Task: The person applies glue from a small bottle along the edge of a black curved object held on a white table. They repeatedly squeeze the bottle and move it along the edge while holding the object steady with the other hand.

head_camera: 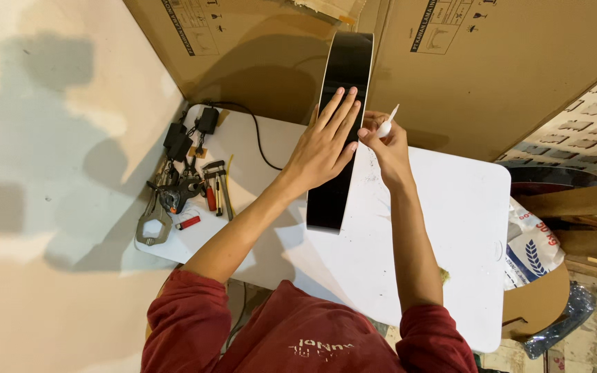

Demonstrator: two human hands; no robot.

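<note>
Left hand (326,141), fingers flat, steadies the black panel (336,138); right hand (385,141), pinching a small white bottle (386,125), should keep its nozzle just beside those fingertips.

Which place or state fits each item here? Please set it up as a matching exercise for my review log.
Items:
1. left hand
2. right hand
3. tools
4. sack

Places or states:
A. heaped at the white table's left end
B. lying flat on the black panel
C. beyond the table's right edge
D. pinching a small white nozzle

Pairs: 1-B, 2-D, 3-A, 4-C
</note>
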